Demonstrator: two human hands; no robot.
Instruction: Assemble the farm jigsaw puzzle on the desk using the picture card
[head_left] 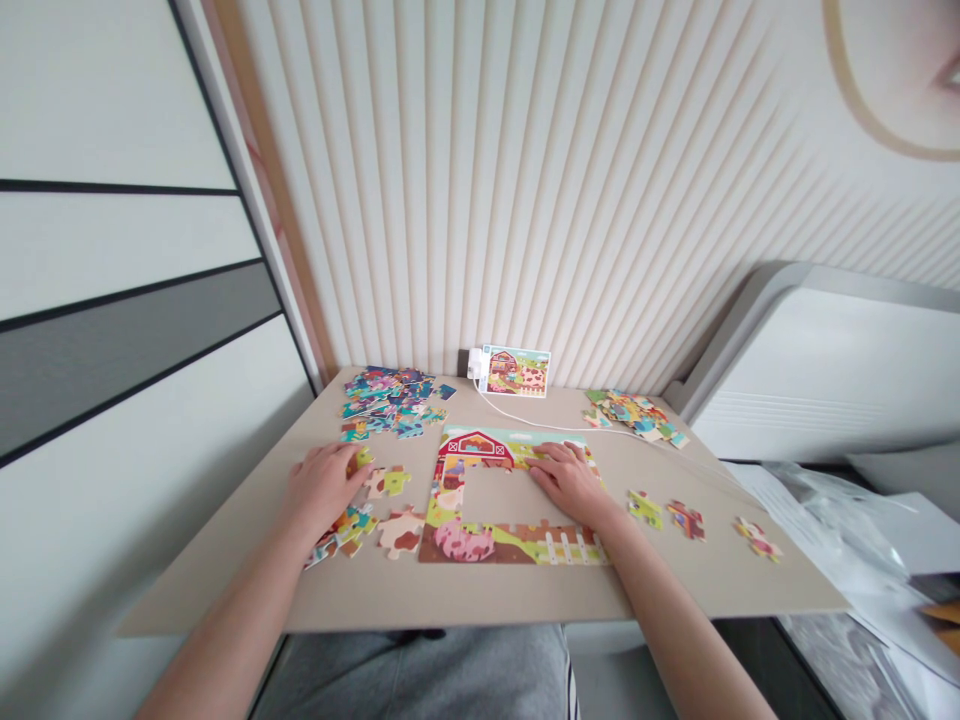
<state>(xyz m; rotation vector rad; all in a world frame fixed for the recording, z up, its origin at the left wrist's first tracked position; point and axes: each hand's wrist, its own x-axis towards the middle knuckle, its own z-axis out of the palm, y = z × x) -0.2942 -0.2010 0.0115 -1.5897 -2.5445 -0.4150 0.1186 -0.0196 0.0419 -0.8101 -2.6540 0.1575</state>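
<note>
A farm puzzle frame (465, 543) lies on the table, its border joined around a bare middle. My right hand (571, 487) rests on its right side, fingers spread, near the upper right inner edge. My left hand (321, 488) is over the loose pieces left of the frame, its fingertips at a green piece (364, 457); whether it grips that piece is unclear. Beside the left hand lie a pink and green pair of pieces (388, 481) and a brown-spotted piece (400, 532). More colourful pieces (358, 528) are partly under the left wrist.
A blue-purple pile of pieces (394, 398) is at the back left, another pile (636, 414) at the back right. A picture card (517, 371) leans on the wall by a white charger (475, 364) with a cable. Loose pieces (686, 520) lie on the right.
</note>
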